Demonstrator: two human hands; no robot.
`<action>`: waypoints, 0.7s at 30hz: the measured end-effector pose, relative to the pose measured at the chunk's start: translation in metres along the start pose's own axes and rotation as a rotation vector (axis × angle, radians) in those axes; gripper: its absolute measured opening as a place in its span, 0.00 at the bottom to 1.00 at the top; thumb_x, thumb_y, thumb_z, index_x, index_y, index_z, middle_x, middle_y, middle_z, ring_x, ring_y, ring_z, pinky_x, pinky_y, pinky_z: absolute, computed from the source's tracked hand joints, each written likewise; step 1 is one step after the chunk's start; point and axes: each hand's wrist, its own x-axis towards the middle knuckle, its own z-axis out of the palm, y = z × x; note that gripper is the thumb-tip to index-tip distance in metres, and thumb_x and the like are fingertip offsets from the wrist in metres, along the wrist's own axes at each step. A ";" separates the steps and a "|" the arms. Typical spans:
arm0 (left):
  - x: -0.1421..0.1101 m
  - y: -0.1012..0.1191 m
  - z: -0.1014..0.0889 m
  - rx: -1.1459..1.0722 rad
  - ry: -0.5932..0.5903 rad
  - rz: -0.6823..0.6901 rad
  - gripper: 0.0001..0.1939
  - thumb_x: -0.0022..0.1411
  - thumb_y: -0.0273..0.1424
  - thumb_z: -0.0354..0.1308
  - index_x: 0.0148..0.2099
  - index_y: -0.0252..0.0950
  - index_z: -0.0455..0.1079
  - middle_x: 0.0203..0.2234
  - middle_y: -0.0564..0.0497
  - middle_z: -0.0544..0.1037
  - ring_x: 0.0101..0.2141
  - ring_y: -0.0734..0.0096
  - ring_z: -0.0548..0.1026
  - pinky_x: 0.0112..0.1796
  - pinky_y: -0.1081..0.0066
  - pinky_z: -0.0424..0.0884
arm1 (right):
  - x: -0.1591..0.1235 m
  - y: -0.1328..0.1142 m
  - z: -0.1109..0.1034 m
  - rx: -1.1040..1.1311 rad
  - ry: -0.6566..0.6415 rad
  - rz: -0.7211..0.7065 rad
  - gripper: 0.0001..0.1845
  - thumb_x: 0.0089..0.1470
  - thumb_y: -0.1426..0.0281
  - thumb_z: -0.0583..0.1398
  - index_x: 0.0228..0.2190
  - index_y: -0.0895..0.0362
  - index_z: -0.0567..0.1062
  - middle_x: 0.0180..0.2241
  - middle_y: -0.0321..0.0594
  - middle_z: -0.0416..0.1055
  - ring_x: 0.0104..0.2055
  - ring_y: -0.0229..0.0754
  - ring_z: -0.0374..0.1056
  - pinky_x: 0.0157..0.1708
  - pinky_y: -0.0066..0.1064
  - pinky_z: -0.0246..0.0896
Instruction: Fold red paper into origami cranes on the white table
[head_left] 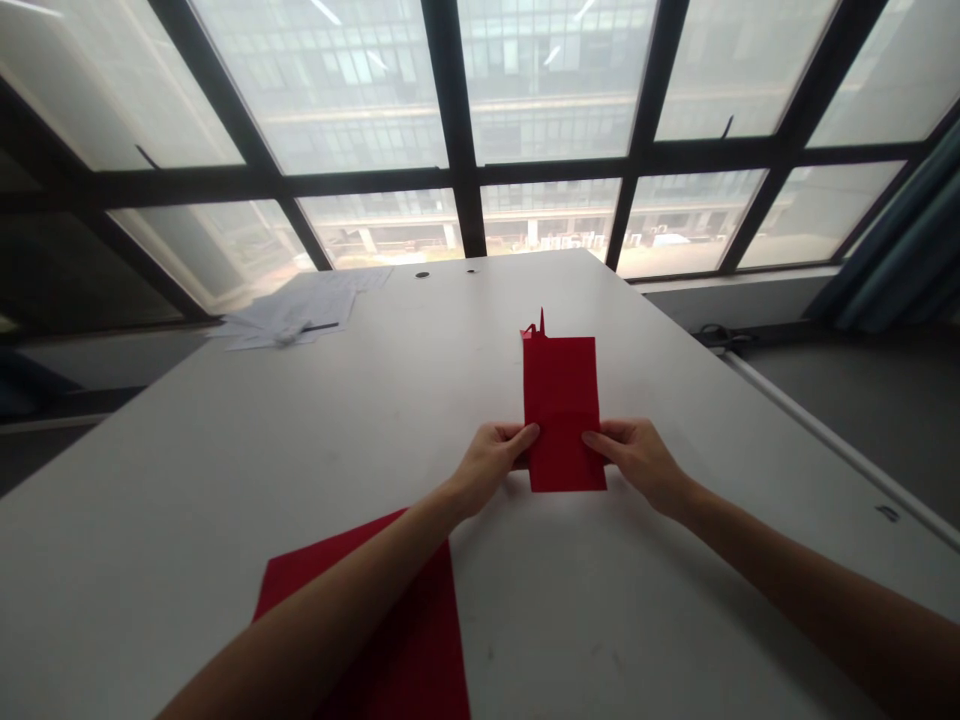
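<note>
- Red sheet [420, 640] closest to the body, lying on the worktop [337, 430], with the left forearm [337, 610] slanting across above it and hiding much of its middle.
- Up ahead, the left hand [491, 460] is pinching: thumb flat on the front of a smaller red rectangle [562, 385], fingers tucked behind that edge.
- And the right hand [637, 450] mirrors it on the opposite edge, thumb on the front, fingers behind. So both hands hold the same piece, one at each side, low down, neither spread wide.
- Here's the rectangle itself, then: between the two hands, beyond the big sheet, longer side pointing away. A darker lower part shows, fold or shadow, I can't tell which.
- The step in hand, as I read it, is steadying and lining up that piece. Any next move calls for an even, light pinch from both thumbs, edges matched, no buckling.
- Just past its far edge, partly hidden, a folded red shape [542, 324] pokes one thin point upward.
- Farther off and to the left, white papers [322, 300] spread loosely, a dark slim stick [321, 327] resting on them.
- Beyond it all, big windows [555, 90] in dark frames, and a blue curtain [892, 240] far right.
</note>
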 end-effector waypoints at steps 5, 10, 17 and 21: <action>0.000 -0.001 -0.001 0.069 -0.024 -0.036 0.22 0.60 0.47 0.64 0.42 0.30 0.79 0.38 0.40 0.82 0.38 0.59 0.80 0.44 0.60 0.76 | 0.002 0.000 -0.002 0.014 0.029 0.017 0.25 0.46 0.54 0.70 0.40 0.60 0.82 0.39 0.47 0.80 0.40 0.53 0.77 0.41 0.45 0.76; -0.002 0.002 0.000 0.095 -0.038 -0.064 0.22 0.57 0.47 0.65 0.40 0.31 0.80 0.36 0.42 0.82 0.37 0.59 0.80 0.43 0.62 0.75 | 0.003 0.002 -0.004 0.031 0.064 0.016 0.22 0.47 0.55 0.70 0.38 0.59 0.82 0.38 0.46 0.80 0.39 0.53 0.77 0.41 0.44 0.76; -0.001 -0.001 -0.002 0.199 -0.034 -0.071 0.21 0.57 0.46 0.65 0.37 0.31 0.80 0.34 0.44 0.82 0.31 0.68 0.78 0.36 0.70 0.75 | 0.009 0.011 -0.010 0.040 0.107 -0.016 0.23 0.47 0.54 0.70 0.38 0.59 0.82 0.38 0.46 0.81 0.39 0.53 0.77 0.40 0.45 0.76; -0.001 -0.001 -0.003 0.203 -0.055 -0.082 0.21 0.58 0.46 0.65 0.40 0.31 0.80 0.36 0.41 0.83 0.36 0.64 0.80 0.41 0.66 0.76 | 0.012 0.014 -0.012 0.049 0.153 -0.028 0.22 0.47 0.55 0.70 0.37 0.59 0.82 0.37 0.46 0.81 0.38 0.53 0.77 0.40 0.44 0.76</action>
